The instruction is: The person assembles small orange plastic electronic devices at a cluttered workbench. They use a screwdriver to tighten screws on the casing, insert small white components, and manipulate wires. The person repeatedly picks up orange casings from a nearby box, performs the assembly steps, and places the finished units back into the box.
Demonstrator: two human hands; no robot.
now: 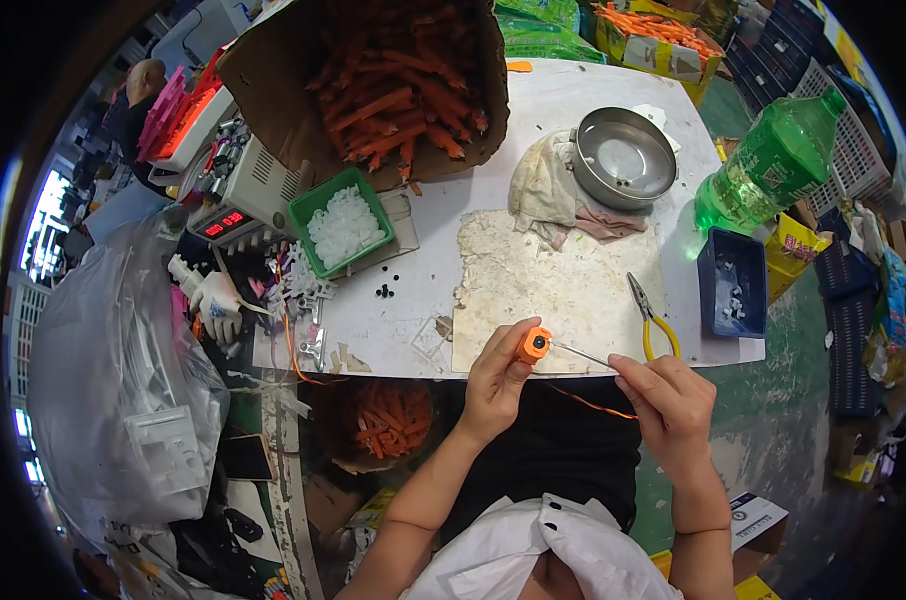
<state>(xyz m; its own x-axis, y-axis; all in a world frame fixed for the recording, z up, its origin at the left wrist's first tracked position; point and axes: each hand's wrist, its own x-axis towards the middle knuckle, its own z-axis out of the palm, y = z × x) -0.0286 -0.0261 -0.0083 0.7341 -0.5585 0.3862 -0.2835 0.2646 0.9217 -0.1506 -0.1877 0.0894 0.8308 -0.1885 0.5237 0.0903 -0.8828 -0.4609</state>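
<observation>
Over the near edge of the table, my left hand [493,388] pinches a small orange plastic part [535,345] with a dark round centre facing up and to the right. My right hand [673,405] is closed on a thin metal rod-like tool [583,354], whose tip reaches the side of the orange part. The handle is hidden in my fingers, so its exact kind is unclear. A thin orange-red wire [593,404] runs below the tool toward my right hand. Beyond that hand lie pliers [654,322] with yellow handles, jaws spread, on a worn board [563,290].
A carton [263,90] of orange parts stands at the back left, beside a green tray [358,262] of whitish pieces. Several small black pieces [385,290] lie near it. At right are a metal bowl [623,155], a rag [548,185], a green bottle [773,160] and a dark blue bin [735,333].
</observation>
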